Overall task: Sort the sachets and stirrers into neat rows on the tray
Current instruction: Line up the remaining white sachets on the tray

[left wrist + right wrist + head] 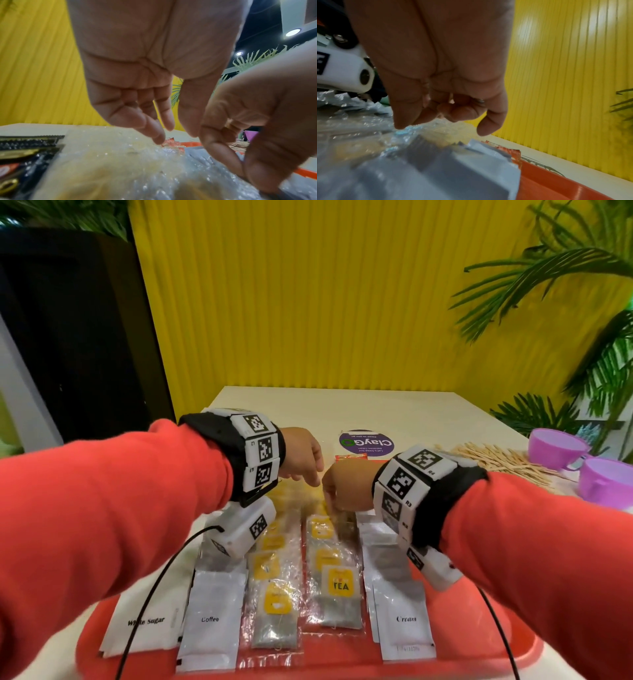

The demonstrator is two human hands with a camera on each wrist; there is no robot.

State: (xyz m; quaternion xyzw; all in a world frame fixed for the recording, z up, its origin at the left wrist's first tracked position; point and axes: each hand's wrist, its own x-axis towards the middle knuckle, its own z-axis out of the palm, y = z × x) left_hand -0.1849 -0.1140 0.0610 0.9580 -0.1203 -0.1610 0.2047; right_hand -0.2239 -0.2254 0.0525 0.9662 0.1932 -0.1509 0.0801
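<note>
Currently I find five rows of sachets on the red tray [479, 659]: White Sugar sachets [147, 621] at 7 o'clock, Coffee sachets [210, 619] beside them, two central rows of clear-wrapped tea bags [340, 587], and Cream sachets [406, 619] at 5 o'clock. I judge the sachet sorting largely done, though the rows' far ends are hidden behind my wrists and cannot be certified.

My left hand [301, 455] hangs over the far end of the tea rows, at 12 o'clock on the tray. Its fingers [154, 129] point down, loosely spread, tips touching the crinkled clear wrap; I see no pinch. My right hand [346, 486], just beside it, has its fingers [458, 109] curled inward, thumb and a fingertip down on the wrap of the right-hand tea row. Whether it truly pinches the film I cannot tell.

Outstanding: the wooden stirrers [496, 458] lie in a loose heap on the table at 2 o'clock, off the tray, near two purple cups [582, 463]. None appears in any row. A small red sachet [346, 457] also sits beyond the tray's far edge
</note>
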